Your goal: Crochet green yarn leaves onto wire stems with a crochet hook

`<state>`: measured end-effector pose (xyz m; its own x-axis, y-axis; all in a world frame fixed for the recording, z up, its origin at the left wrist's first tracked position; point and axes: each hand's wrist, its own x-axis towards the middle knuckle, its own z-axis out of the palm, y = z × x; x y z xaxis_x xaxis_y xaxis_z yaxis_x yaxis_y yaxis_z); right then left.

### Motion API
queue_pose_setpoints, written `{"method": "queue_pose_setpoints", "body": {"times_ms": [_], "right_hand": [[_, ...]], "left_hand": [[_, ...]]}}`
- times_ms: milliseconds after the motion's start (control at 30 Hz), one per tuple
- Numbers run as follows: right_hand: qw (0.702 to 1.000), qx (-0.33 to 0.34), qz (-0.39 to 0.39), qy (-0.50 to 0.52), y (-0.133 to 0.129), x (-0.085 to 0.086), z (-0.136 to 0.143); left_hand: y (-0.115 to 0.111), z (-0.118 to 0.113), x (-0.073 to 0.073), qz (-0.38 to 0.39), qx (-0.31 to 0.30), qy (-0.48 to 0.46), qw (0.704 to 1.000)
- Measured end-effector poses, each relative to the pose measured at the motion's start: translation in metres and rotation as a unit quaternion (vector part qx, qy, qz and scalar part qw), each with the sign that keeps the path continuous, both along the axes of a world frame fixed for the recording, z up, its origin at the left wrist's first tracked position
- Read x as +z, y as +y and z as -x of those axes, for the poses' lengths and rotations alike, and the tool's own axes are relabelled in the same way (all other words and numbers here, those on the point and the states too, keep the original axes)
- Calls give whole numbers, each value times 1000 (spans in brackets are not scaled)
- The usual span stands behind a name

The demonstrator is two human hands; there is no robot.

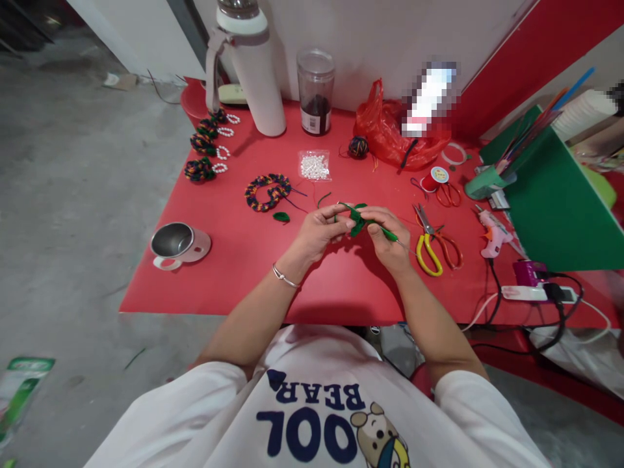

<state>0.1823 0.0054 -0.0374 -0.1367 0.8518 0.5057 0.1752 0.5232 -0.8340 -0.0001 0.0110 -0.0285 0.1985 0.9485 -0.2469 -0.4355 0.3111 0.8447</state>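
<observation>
Loads of red going on here: the desk (234, 260) is bright red, and so is the plastic bag (377, 127). The yarn piece (358, 224) is deep green, the tool handle (389, 233) beside it a brighter green, and the loose leaf (281, 217) dark green. The yarn ring (254, 203) is a speckled mix of navy and orange. Beads (315, 166) are white, the glue gun (494, 233) is pale pink, the upright board (550, 208) is plain green, and the white shirt (219, 416) has navy lettering plus a tan cartoon bear (377, 426).
</observation>
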Motion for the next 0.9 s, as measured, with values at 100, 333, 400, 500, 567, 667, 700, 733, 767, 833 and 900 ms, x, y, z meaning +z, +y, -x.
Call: {"method": "queue_pose_setpoints", "body": {"times_ms": [100,333,400,500,567,667,700,733,767,833,900], "right_hand": [[1000,-4,5,10,-1,1,1],[1000,-22,6,-3,-2,0,4],[1000,-19,-1,-1,-2,-1,4],[999,-21,-25,-6,0,-3,3],[999,-29,-45,-7,1,-5,3],[998,-34,-53,-3,2,-7,2],[998,-31,-48,2,3,-8,1],[999,-27,-42,9,3,-9,1],[999,-21,-36,18,3,-9,1],[999,-10,-26,38,4,-10,1],[999,-8,-24,47,4,-10,1]], "left_hand": [[0,-2,0,14,0,12,1000],[-3,-4,-5,-9,-24,25,999],[-4,-4,-5,-13,-31,19,999],[-4,-6,-4,-21,-34,12,999],[-4,-6,-4,-24,-23,6,999],[-3,-5,-3,-14,-3,-8,1000],[-3,-5,-2,-7,0,-13,1000],[-3,-4,-1,0,0,-16,1000],[-3,-3,0,7,-1,-19,1000],[-4,-2,4,13,-1,-28,1000],[-4,-1,8,11,0,-40,999]]}}
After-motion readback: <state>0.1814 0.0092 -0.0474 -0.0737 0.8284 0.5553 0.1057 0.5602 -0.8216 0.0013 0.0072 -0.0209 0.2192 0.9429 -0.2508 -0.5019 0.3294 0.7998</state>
